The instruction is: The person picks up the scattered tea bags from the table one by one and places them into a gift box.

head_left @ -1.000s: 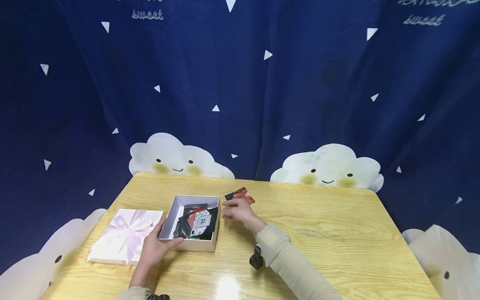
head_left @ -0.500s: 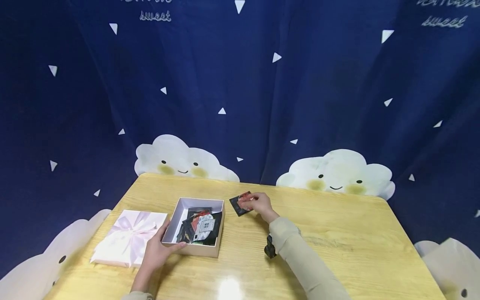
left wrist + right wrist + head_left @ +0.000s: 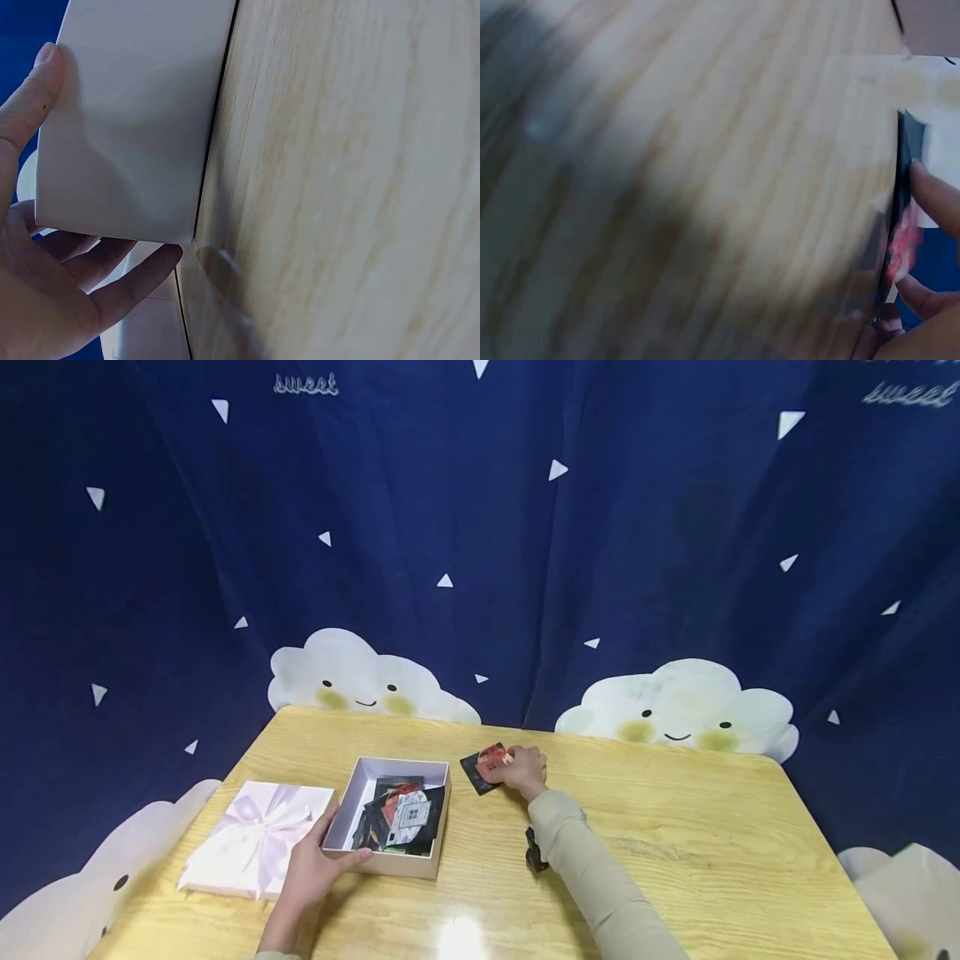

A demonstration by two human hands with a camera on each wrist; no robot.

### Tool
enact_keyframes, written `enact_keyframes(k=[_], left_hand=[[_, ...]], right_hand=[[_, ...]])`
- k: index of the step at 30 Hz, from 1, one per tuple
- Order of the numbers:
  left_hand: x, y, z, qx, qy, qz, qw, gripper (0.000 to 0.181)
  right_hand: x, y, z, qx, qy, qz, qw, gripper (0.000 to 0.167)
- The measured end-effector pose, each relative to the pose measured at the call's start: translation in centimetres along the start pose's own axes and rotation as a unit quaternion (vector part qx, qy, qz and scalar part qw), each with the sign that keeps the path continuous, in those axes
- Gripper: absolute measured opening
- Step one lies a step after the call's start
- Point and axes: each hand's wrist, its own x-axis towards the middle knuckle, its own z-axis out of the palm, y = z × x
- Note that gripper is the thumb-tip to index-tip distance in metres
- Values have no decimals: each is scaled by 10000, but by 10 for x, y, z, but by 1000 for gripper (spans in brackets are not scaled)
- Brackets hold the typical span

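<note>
At the near left corner of an open gift box (image 3: 401,862), my left hand (image 3: 309,864) grips with the thumb along the front wall and the fingers by the left side. Several flat packets (image 3: 405,817), black, red and silver-white, lie overlapping inside. To the right of the box, a flat black-and-red packet (image 3: 477,774) lies on the table. My right hand (image 3: 527,770) pinches its right end; in the right wrist view thumb and finger meet the packet (image 3: 902,217), seen edge-on. Whether it is one packet or two stacked is unclear.
A pale pink lid (image 3: 247,835) with a ribbon bow (image 3: 264,828) lies left of the box. The wooden table (image 3: 675,852) extends to the right. Behind it hangs a dark blue curtain (image 3: 420,510) with printed clouds.
The right hand has moved a little rightward from beside the box to the packet's right end. The packet has turned and now shows more black. The left hand stays at the box.
</note>
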Motion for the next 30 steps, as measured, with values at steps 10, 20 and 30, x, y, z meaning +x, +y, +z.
enact_keyframes(k=[10, 20, 30], left_hand=[[-1, 1, 0, 57, -2, 48, 10000, 94], [-1, 1, -3, 83, -68, 43, 9999, 93], [0, 3, -3, 72, -144, -30, 9999, 94]], right_hand=[[-8, -3, -2, 318, 291, 54, 9991, 43], [-15, -4, -17, 1614, 493, -9, 9857, 28], [-24, -5, -39, 3157, 124, 261, 9484, 27]])
